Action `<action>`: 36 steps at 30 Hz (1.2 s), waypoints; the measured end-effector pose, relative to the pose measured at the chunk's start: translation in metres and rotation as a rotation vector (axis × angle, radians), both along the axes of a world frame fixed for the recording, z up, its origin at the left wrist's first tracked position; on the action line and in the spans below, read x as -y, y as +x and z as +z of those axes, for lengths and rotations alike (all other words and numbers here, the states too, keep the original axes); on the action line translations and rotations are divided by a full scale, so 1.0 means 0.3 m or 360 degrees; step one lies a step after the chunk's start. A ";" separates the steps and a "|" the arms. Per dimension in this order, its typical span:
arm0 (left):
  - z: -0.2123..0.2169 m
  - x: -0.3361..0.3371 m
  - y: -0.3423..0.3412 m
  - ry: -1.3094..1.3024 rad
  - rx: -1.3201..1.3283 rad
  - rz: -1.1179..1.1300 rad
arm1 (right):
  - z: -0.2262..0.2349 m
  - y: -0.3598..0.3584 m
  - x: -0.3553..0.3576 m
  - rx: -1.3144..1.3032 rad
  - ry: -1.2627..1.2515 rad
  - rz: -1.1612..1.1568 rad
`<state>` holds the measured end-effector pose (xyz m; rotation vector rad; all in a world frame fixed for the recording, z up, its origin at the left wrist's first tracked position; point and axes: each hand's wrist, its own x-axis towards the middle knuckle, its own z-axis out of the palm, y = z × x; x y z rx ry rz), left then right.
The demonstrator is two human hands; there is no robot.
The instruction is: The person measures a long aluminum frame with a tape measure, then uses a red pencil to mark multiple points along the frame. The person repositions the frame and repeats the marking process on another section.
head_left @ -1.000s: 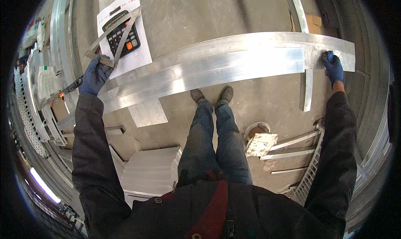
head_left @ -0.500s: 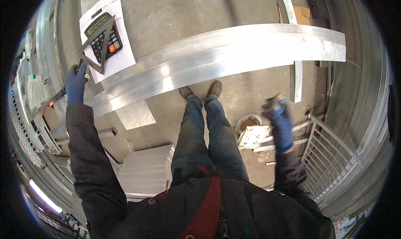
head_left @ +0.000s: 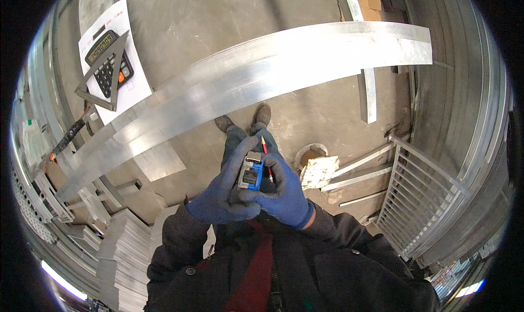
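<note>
Both hands are drawn in close to the chest, low in the middle of the view, and between them sits a small blue and grey tape measure (head_left: 251, 173). The left hand (head_left: 226, 194), in a blue glove, cups it from the left and below with the fingers curled round its body. The right hand (head_left: 286, 194), also in a blue glove, closes on it from the right, and a red pencil (head_left: 266, 158) stands up along that hand's fingers, its tip pointing away from the body. So both hands are closed, sharing the tape measure, with the pencil pinched on the right side.

The long aluminium bar (head_left: 262, 74) lies farther out, beyond the hands and above the person's shoes (head_left: 243, 120) on the concrete floor. Its long axis runs left to right across the whole view, the left end nearer and lower, the right end farther and higher, bowed by the lens. Neither hand touches it; it is well apart from both, about equally far from each, since the hands sit under its middle stretch.

At the far left, on a counter, a sheet of paper (head_left: 128, 91) carries a calculator (head_left: 108, 63) and a metal triangle square (head_left: 106, 72). To the right a metal grille (head_left: 423, 200) leans near loose offcuts.
</note>
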<state>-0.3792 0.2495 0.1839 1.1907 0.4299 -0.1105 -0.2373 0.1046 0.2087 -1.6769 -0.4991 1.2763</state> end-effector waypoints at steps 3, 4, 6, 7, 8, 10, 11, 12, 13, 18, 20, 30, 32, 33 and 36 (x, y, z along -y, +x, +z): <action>-0.018 0.032 -0.042 -0.0149 -0.0086 0.0017 | 0.019 0.009 0.003 -0.0182 -0.0091 -0.0009; -0.024 0.046 -0.058 -0.0240 -0.0148 0.0020 | 0.026 0.014 0.001 -0.0284 -0.0126 -0.0018; -0.039 0.078 -0.076 -0.0168 -0.0223 0.0103 | 0.034 0.041 -0.005 0.0104 -0.0044 0.0259; -0.044 0.091 -0.080 -0.0127 -0.0262 0.0141 | 0.037 0.055 -0.008 0.0305 -0.0020 0.0382; -0.047 0.101 -0.081 -0.0053 -0.0333 0.0079 | 0.041 0.060 -0.014 0.0557 -0.0024 0.0457; -0.042 0.114 -0.073 0.0117 -0.0404 -0.0056 | 0.039 0.079 -0.022 0.0579 -0.0113 0.0366; -0.035 0.118 -0.067 0.0214 -0.0395 -0.0121 | 0.035 0.087 -0.025 0.0589 -0.0161 0.0323; -0.034 0.113 -0.058 0.0364 -0.0278 -0.0190 | 0.031 0.092 -0.026 0.0492 -0.0151 0.0272; -0.023 0.111 -0.052 0.0255 -0.0228 -0.0140 | 0.024 0.094 -0.025 0.0448 -0.0170 0.0298; 0.005 0.067 -0.048 0.0323 -0.0389 -0.0293 | 0.002 0.101 0.016 0.0155 -0.0268 0.0467; 0.011 0.055 -0.051 0.0266 -0.0374 -0.0373 | -0.006 0.109 0.036 -0.0014 -0.0251 0.0482; -0.009 -0.272 -0.265 0.0741 -0.1092 -0.0213 | -0.001 0.659 0.145 0.0185 -0.0273 -0.0451; -0.008 -0.381 -0.327 0.0860 -0.0960 -0.0114 | -0.018 0.790 0.155 0.0313 -0.0236 -0.0614; -0.024 -0.430 -0.334 0.1068 -0.0660 -0.0092 | -0.041 0.836 0.148 0.0358 -0.0256 -0.0689; -0.023 -0.497 -0.341 0.0967 -0.0794 0.0041 | -0.102 0.900 0.119 0.0331 -0.0170 -0.0637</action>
